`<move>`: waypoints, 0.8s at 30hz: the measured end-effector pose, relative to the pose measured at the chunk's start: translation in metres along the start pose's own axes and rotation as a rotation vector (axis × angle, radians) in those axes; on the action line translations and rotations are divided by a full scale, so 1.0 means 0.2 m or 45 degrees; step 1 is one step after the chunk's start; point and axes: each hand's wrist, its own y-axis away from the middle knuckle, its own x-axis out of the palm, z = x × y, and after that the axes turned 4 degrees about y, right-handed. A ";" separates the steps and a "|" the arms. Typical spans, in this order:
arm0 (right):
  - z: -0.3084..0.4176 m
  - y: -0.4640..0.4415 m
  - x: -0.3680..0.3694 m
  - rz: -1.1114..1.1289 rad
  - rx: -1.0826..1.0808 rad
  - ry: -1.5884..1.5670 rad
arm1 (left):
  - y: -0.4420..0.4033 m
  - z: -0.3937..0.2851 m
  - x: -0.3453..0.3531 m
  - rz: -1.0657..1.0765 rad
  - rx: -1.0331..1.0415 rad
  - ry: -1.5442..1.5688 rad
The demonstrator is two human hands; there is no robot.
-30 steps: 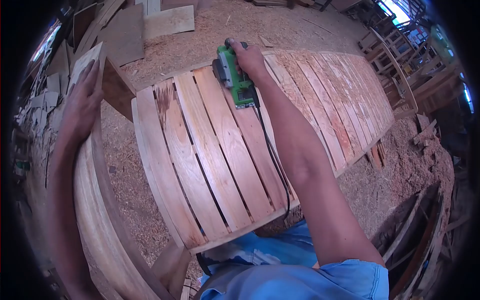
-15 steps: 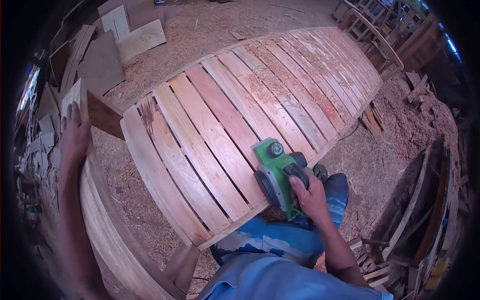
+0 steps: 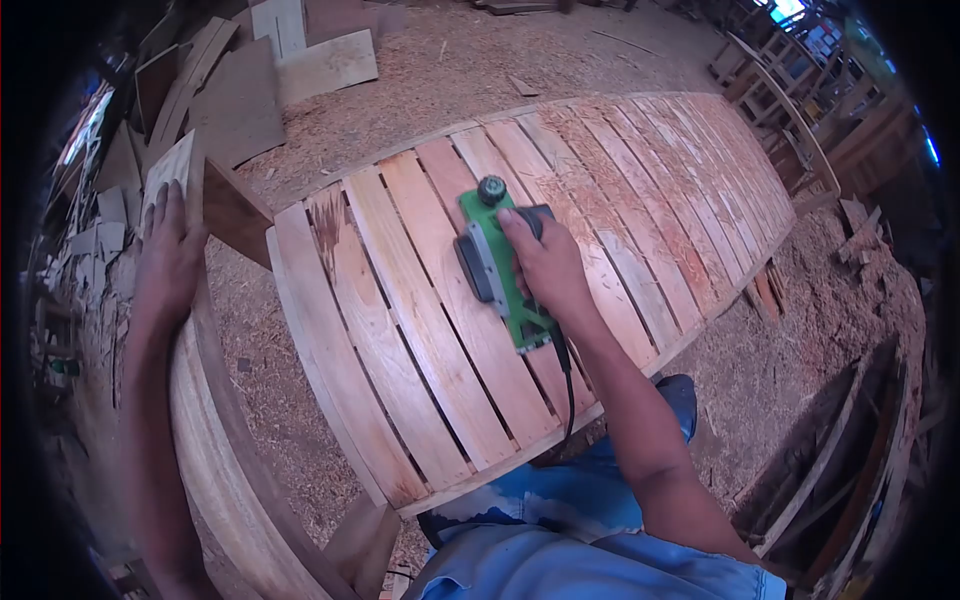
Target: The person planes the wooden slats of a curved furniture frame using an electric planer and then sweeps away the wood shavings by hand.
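Note:
My right hand (image 3: pixel 545 262) is wrapped round the black handle of a green electric planer (image 3: pixel 498 265), which rests on the middle of a slatted wooden panel (image 3: pixel 420 310). A black cord runs from the planer's rear toward the panel's near edge. My left hand (image 3: pixel 168 245) lies with its fingers stretched out on the upper part of a curved wooden board (image 3: pixel 215 440), left of the panel. Shavings cover the panel's far right slats. Dark, rough marks show on a slat near the left end.
Flat wood sheets (image 3: pixel 235 105) lie on the shaving-strewn floor at the back left. A wooden frame (image 3: pixel 785 105) stands at the back right. A heap of shavings (image 3: pixel 850 290) and curved wooden pieces (image 3: pixel 825 460) are on the right.
From near the panel's far edge the planer came back to the near edge, and now it is at the panel's middle, still in my right hand. My left hand stays on the curved board.

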 end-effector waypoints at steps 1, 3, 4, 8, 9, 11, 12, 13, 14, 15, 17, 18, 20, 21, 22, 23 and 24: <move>0.03 -0.08 0.04 0.005 -0.026 -0.010 | 0.00 0.01 0.01 -0.008 0.006 -0.007; 0.05 -0.27 0.13 -0.017 -0.095 0.094 | -0.01 0.02 0.02 -0.021 0.012 -0.015; 0.06 -0.36 0.17 -0.028 -0.121 0.149 | 0.00 0.02 0.02 -0.021 0.012 -0.016; 0.21 -0.73 0.31 -0.054 -0.146 0.266 | 0.01 -0.01 -0.01 0.004 0.000 0.020; 0.25 -0.81 0.34 -0.051 -0.159 0.286 | 0.01 -0.02 -0.02 -0.010 0.003 0.014; 0.33 -0.94 0.39 -0.055 -0.189 0.251 | 0.02 -0.03 -0.02 -0.029 0.000 0.014; 0.33 -1.02 0.42 -0.061 -0.203 0.252 | 0.02 -0.01 0.00 -0.038 0.006 0.019; 0.33 -1.08 0.45 -0.071 -0.213 0.252 | 0.01 0.00 0.01 -0.047 0.018 0.025; 0.34 -1.14 0.46 -0.089 -0.230 0.249 | -0.01 0.01 0.01 -0.065 0.033 0.031; 0.35 -1.17 0.47 -0.102 -0.261 0.215 | -0.04 0.03 0.02 -0.094 0.064 0.015; 0.27 -1.12 0.46 -0.120 -0.273 0.160 | -0.08 0.09 0.06 -0.103 0.138 -0.012; 0.23 -1.00 0.45 -0.104 -0.227 0.129 | -0.10 0.12 0.08 -0.115 0.168 0.017; 0.23 -0.72 0.38 -0.094 -0.150 0.075 | -0.16 0.14 0.11 -0.157 0.228 0.094; 0.17 -0.56 0.34 -0.076 -0.120 0.122 | -0.18 0.16 0.15 -0.154 0.246 0.066; 0.14 -0.38 0.29 -0.061 -0.109 0.165 | -0.22 0.18 0.16 -0.170 0.260 0.038; 0.11 -0.16 0.24 -0.068 -0.083 0.185 | -0.24 0.19 0.16 -0.194 0.272 0.009; 0.08 0.08 0.19 -0.075 -0.060 0.201 | -0.20 0.14 0.15 -0.193 0.224 0.029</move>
